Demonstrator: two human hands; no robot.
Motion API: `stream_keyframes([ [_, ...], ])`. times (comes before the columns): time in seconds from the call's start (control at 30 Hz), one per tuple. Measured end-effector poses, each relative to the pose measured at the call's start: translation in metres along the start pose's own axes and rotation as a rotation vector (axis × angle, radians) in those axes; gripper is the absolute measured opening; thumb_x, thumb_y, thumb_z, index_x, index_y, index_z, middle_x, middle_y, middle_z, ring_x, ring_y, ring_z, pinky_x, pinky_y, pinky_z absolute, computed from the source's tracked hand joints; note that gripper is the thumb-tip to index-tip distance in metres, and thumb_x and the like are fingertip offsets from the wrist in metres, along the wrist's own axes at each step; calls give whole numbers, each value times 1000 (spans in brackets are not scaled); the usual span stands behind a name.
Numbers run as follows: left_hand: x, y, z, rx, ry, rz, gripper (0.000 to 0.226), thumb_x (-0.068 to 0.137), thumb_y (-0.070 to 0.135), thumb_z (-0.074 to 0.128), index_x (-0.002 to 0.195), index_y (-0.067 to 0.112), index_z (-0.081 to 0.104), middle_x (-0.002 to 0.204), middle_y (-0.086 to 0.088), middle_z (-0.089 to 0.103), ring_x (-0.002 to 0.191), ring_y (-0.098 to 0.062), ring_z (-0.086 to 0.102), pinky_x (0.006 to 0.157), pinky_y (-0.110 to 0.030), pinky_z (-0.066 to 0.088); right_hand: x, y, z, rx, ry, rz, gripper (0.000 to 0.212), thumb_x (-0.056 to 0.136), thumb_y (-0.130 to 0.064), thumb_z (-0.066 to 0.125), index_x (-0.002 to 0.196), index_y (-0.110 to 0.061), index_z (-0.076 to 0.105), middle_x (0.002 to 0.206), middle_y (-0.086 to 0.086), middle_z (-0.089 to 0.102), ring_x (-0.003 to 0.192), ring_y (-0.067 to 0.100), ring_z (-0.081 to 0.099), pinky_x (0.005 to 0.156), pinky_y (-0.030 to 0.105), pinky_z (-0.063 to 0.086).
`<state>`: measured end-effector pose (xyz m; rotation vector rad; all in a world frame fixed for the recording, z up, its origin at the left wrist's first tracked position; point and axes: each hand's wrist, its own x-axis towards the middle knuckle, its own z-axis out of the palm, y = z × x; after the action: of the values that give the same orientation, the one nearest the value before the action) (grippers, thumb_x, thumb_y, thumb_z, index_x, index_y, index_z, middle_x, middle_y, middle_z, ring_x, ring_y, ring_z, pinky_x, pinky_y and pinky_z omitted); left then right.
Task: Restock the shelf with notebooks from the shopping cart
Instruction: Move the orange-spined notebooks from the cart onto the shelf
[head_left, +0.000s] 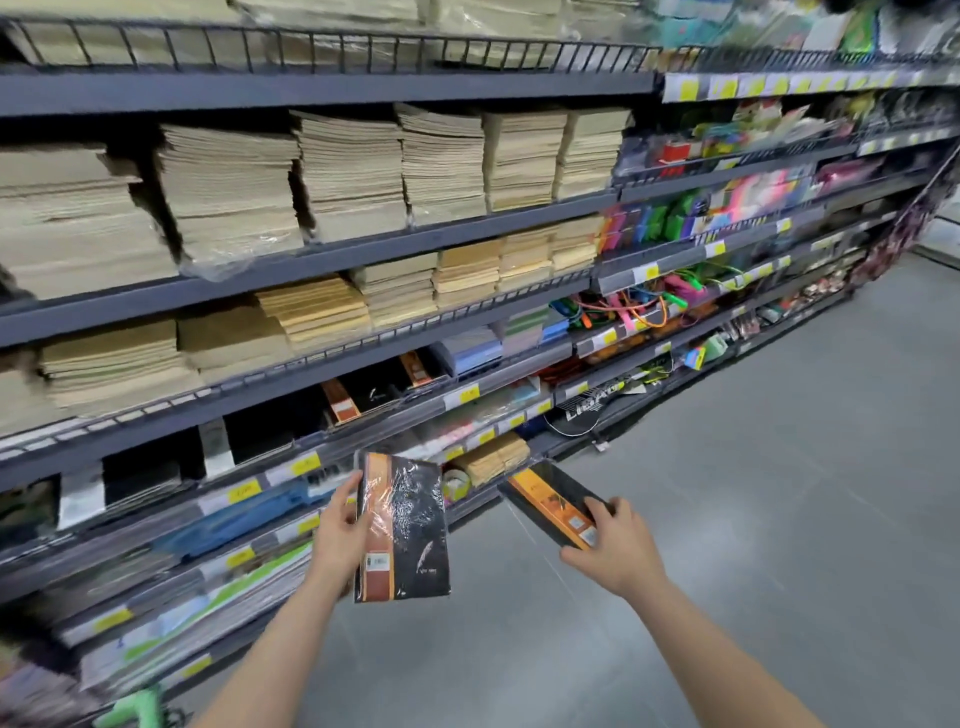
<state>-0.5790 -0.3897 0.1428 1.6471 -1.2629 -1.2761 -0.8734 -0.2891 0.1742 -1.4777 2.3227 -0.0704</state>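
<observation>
The left hand (337, 535) grips a black-and-orange notebook (402, 530) upright by its spine edge; the right hand (613, 545) holds a second notebook (553, 501) flat, pointing at the shelf (363, 415). This looks like carrying stock to its slot; next, each must slide in among the matching black notebooks (363, 395) there. Price-tag rails (291, 467) and paper stacks (228, 192) crowd the way.

At lower centre, one notebook (402, 530) is black with an orange-brown band along its spine. A second notebook (553, 501), right of it, shows the same black and orange. Upper-left paper stacks (348, 171) are beige. Shelf rails (311, 270) are dark grey with yellow price tags (647, 271). The floor (779, 519) is grey.
</observation>
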Motion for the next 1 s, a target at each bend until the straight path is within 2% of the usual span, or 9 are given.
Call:
stream_keyframes([
  [0.17,40,9,-15,42,91,9,53,87,-5,51,134,19,44,128,-24,53,106,-46,53,80,-42,48,54,-38,-3,4,-18,-53,77,65,-59,54,131,-21,40,116,8,43,107,28,46,93,34,41],
  [0.23,54,12,-24,57,111,-1,54,87,-5,52,134,20,44,123,-31,54,80,-37,59,66,-26,49,75,-54,-5,19,-23,-79,77,66,-58,56,131,-21,40,116,8,42,107,28,45,93,36,43],
  [0.3,68,15,-29,65,140,-30,55,86,-7,51,136,16,44,101,-37,57,53,-19,44,44,-9,37,97,-70,-9,23,-26,-93,82,64,-62,52,133,-20,39,119,11,42,109,31,45,94,37,43],
  [0.4,83,18,-31,-7,180,-44,53,88,-2,52,135,20,44,93,-17,59,59,-18,46,51,-17,40,132,-92,-10,22,-26,-131,95,54,-71,39,132,-18,40,120,15,41,109,34,44,96,40,41],
  [0.5,95,24,-31,-74,248,-48,48,89,5,56,133,20,45,100,-19,60,71,-22,54,60,-24,46,171,-113,-10,20,-27,-176,93,55,-73,38,130,-17,42,114,15,42,108,36,43,95,42,39],
  [0.63,112,22,-21,-151,356,-100,50,87,-1,56,133,15,45,98,-17,58,59,-11,55,51,-9,45,229,-135,-5,-21,-45,-262,101,51,-75,27,131,-15,41,113,18,45,108,36,42,94,41,39],
  [0.77,128,18,-8,-231,422,-167,52,89,-9,48,133,19,44,98,-17,62,67,-16,62,51,-13,50,288,-154,9,-70,-90,-318,84,74,-64,51,139,-14,32,126,22,39,117,38,39,97,42,36],
  [0.9,144,11,3,-250,501,-213,55,90,-6,48,136,23,43,98,-20,65,73,-24,63,59,-28,54,335,-175,26,-111,-101,-355,84,79,-63,49,142,-12,28,129,23,37,118,39,39,99,42,36],
  [1.0,152,5,12,-264,541,-208,52,89,-7,49,132,23,46,73,0,68,59,-8,62,55,-19,50,359,-193,38,-142,-71,-371,83,80,-64,46,141,-10,28,130,24,39,119,38,39,100,42,36],
])
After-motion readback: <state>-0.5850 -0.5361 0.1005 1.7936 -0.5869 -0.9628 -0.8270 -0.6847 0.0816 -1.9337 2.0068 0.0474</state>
